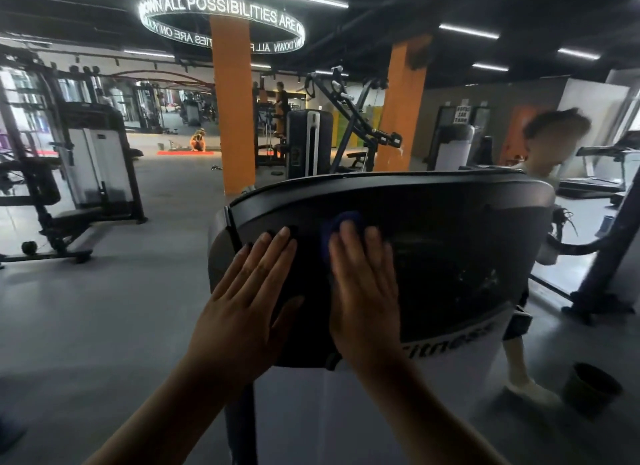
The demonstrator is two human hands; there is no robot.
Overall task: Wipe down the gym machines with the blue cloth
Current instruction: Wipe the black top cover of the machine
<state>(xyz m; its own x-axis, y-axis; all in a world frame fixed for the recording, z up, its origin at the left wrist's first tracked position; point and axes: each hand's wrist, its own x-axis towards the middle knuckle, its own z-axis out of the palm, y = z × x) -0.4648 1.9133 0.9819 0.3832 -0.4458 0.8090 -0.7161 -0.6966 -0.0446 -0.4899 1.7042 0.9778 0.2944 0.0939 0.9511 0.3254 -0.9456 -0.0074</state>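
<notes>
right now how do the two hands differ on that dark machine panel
The left hand lies bare on the dark panel; the right hand presses the blue cloth against it. The left hand sits near the panel's left edge; the right hand is nearer its middle. Both are flat, fingers straight, pointing up the panel.

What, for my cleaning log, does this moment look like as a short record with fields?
surface: machine's dark cover, white below
right hand: flat, straight-fingered, pressing the cloth
cloth: blue cloth, on the cover, mostly hidden under the right hand
left hand: flat on the cover beside it, holding nothing
nearby: blurred person behind the machine at right; dark bucket on the floor
</notes>
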